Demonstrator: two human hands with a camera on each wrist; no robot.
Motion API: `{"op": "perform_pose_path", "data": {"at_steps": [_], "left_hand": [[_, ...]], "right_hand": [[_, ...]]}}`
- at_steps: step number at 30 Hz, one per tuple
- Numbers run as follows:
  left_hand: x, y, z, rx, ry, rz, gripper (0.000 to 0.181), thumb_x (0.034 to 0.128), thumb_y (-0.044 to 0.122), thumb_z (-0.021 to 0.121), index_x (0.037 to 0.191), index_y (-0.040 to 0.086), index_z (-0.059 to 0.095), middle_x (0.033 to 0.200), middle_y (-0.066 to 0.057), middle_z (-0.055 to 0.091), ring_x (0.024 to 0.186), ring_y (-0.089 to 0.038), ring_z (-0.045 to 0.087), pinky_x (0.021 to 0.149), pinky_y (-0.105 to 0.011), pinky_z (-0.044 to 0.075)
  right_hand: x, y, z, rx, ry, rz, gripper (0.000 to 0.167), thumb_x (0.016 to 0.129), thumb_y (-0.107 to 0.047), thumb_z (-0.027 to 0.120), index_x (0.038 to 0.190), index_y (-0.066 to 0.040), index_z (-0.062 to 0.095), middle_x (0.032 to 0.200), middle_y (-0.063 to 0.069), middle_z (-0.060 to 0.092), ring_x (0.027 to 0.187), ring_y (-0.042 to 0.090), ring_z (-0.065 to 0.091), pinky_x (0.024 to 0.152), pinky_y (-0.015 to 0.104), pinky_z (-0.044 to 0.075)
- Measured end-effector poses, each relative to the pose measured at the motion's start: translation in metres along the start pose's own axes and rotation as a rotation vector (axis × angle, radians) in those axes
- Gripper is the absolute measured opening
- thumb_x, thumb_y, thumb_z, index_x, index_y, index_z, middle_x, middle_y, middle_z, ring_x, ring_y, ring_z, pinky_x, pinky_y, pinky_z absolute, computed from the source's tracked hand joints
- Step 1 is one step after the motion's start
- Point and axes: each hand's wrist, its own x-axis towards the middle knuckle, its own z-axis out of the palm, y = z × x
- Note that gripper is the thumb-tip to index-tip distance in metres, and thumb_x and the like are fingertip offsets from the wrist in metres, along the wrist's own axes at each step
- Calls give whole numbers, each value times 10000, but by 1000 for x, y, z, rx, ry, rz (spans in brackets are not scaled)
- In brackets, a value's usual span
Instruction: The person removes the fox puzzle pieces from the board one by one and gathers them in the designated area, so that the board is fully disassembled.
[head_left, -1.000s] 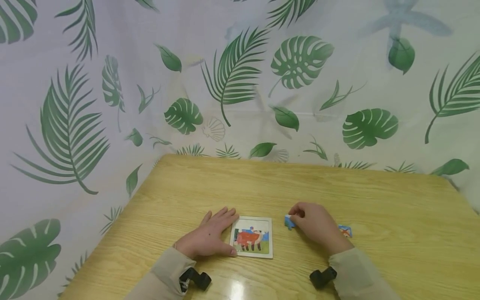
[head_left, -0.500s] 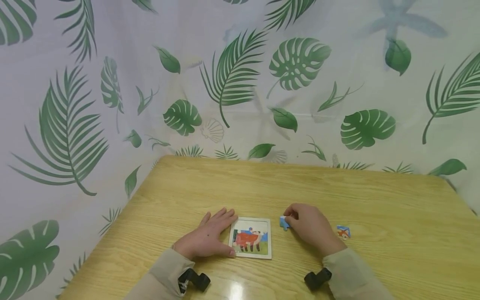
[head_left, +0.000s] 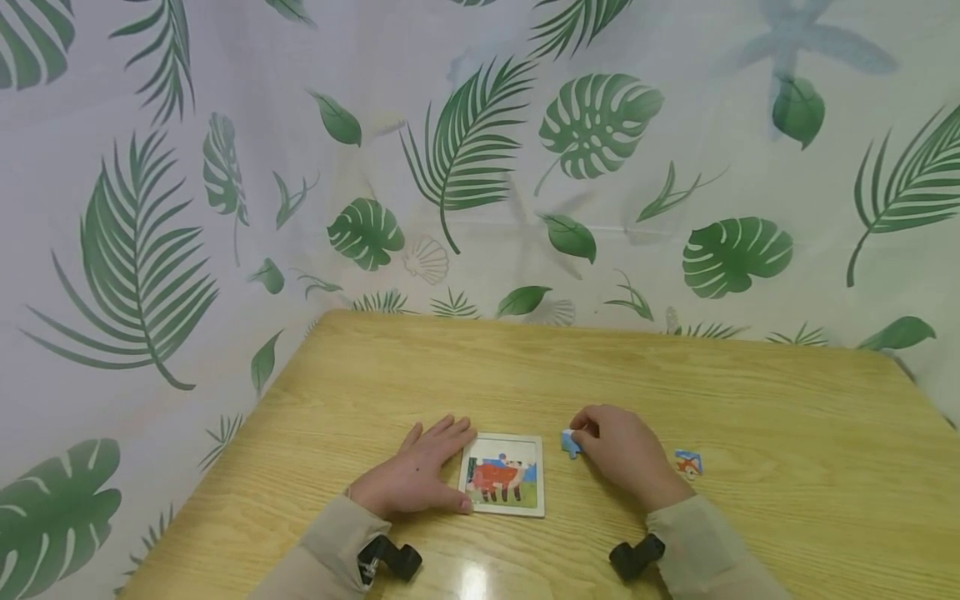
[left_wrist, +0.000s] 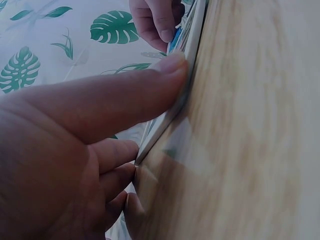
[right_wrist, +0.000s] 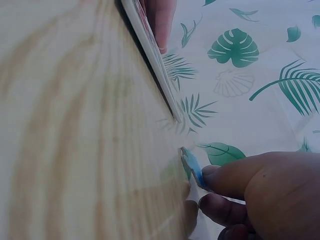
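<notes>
My left hand [head_left: 420, 477] rests at the left side of a white-framed jigsaw puzzle [head_left: 540, 475], fingers stretched out and thumb on its lower left corner. In the left wrist view the thumb [left_wrist: 130, 97] lies over the puzzle's edge. Inside the frame is a picture of a red and white animal with dark legs. Right of the frame, my right hand [head_left: 621, 450] pinches a blue puzzle piece [head_left: 570, 444] between thumb and fingers, apart from the frame. In the right wrist view this piece [right_wrist: 192, 167] is tilted up beside the tabletop.
Another puzzle piece [head_left: 687, 463], blue with an orange shape, lies on the wooden table [head_left: 787, 417] right of my right hand. A leaf-patterned cloth [head_left: 637, 208] hangs behind the table and along its left side. Black mounts sit on both wrists.
My right hand has shifted slightly left with the blue puzzle piece, nearer the frame. The other piece is now fully visible. My left hand has stayed in place.
</notes>
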Motion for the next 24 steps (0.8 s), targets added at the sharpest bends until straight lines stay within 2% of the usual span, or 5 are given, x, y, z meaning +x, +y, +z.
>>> {"op": "perform_pose_path", "data": {"at_steps": [14,24], "left_hand": [[0,-1,0,-4,-6,-3,1005,820,473,815,1607,118,300,1674,-42,195,1548,-250,57,1206,-555,-34],[0,0,-1,-12,-4,0,1008,820,474,813,1608,116,296,1674,-42,196,1548,-252,53,1206,-553,-42]], "right_hand": [[-2,-5,-4,26,0,18,160,957,-254,680,1065,-149,736,865,-45,636,765,145,550,742,395,502],[-2,-10,-3,106,-17,7,171,956,-264,696,1081,-151,730,814,-52,597,731,147,524,684,341,450]]}}
